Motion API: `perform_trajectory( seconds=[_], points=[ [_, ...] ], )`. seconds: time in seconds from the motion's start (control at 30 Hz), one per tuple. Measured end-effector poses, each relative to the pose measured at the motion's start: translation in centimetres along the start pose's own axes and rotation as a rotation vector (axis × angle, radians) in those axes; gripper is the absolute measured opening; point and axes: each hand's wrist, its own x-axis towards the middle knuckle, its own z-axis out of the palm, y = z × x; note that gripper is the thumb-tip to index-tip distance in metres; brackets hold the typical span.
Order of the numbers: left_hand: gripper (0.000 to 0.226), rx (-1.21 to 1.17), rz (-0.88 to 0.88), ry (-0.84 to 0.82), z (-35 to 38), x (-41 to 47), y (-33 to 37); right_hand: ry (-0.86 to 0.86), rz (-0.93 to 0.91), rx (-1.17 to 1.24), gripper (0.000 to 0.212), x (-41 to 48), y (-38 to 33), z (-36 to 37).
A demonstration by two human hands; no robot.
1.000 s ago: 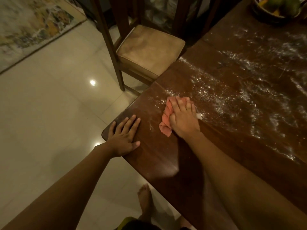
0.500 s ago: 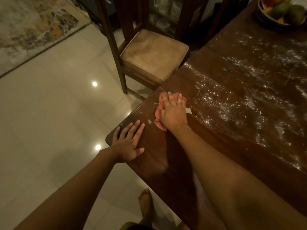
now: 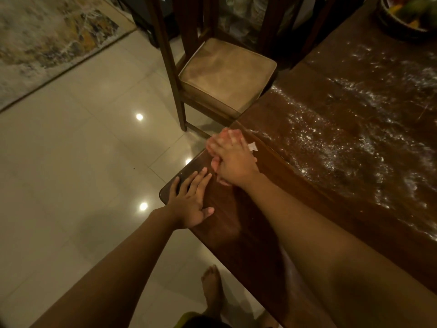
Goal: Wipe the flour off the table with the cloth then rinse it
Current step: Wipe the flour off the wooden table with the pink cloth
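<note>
A pink cloth [image 3: 213,147] lies on the dark wooden table [image 3: 295,209] at its left edge, mostly hidden under my right hand [image 3: 234,159]. That hand presses flat on the cloth with straight fingers, blurred by motion. My left hand [image 3: 192,197] rests flat on the table's near left corner, fingers spread, just short of the cloth. White flour [image 3: 354,143] is streaked across the table to the right of the cloth. A small white tag [image 3: 252,147] sticks out beside my right hand.
A wooden chair [image 3: 224,76] with a tan cushion stands against the table's left edge, just beyond the cloth. A fruit bowl [image 3: 406,17] sits at the far right of the table. Glossy tiled floor [image 3: 71,174] lies left, with a patterned rug [image 3: 47,43] and my bare foot [image 3: 211,287].
My right hand has slid the cloth leftward to the table's edge, closer to my left hand. My left hand stays on the corner.
</note>
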Motion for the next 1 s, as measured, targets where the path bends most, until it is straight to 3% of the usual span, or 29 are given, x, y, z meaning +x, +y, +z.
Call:
perform_trajectory(
  seconds=[0.07, 0.17, 0.27, 0.33, 0.43, 0.5, 0.63, 0.73, 0.8, 0.9, 1.0],
  points=[
    [0.092, -0.018, -0.028, 0.041, 0.4, -0.3, 0.1, -0.044, -0.169, 0.020, 0.065, -2.8, 0.0, 0.4],
    [0.084, -0.050, -0.031, 0.104, 0.7, -0.7, 0.4, -0.069, -0.306, 0.116, 0.065, -8.3, 1.2, 1.3],
    [0.091, -0.074, -0.040, 0.107, 0.5, -0.6, 0.4, -0.115, -0.404, 0.140, 0.060, -11.6, 4.7, 1.4],
    [0.095, -0.063, -0.046, 0.128, 0.6, -0.5, 0.4, -0.090, -0.247, 0.200, 0.061, -11.0, 6.3, 0.8],
    [0.102, -0.089, -0.051, 0.118, 0.5, -0.4, 0.4, 0.036, 0.157, 0.186, 0.063, -8.2, 3.4, 0.8],
    [0.109, -0.156, -0.036, 0.117, 0.2, -0.4, 0.3, 0.071, 0.215, 0.108, 0.063, -6.8, -0.3, 1.4],
    [0.103, -0.326, -0.144, 0.325, -1.3, -1.7, -2.3, -0.067, -0.211, 0.036, 0.060, -9.2, -3.0, 3.4],
    [0.102, -0.361, -0.162, 0.274, -1.6, -3.5, -4.5, -0.147, -0.421, 0.076, 0.059, -12.3, 0.1, 3.6],
    [0.090, -0.441, -0.098, 0.266, -1.2, -4.5, -4.7, -0.147, -0.341, 0.099, 0.062, -12.8, 1.9, 2.9],
    [0.061, -0.467, -0.076, 0.269, -0.8, -4.4, -4.9, -0.005, 0.021, 0.196, 0.062, -10.2, 1.1, 1.6],
    [0.061, -0.505, -0.091, 0.239, -1.0, -4.3, -5.4, 0.073, 0.217, 0.108, 0.057, -5.3, -2.8, 2.0]
  ],
)
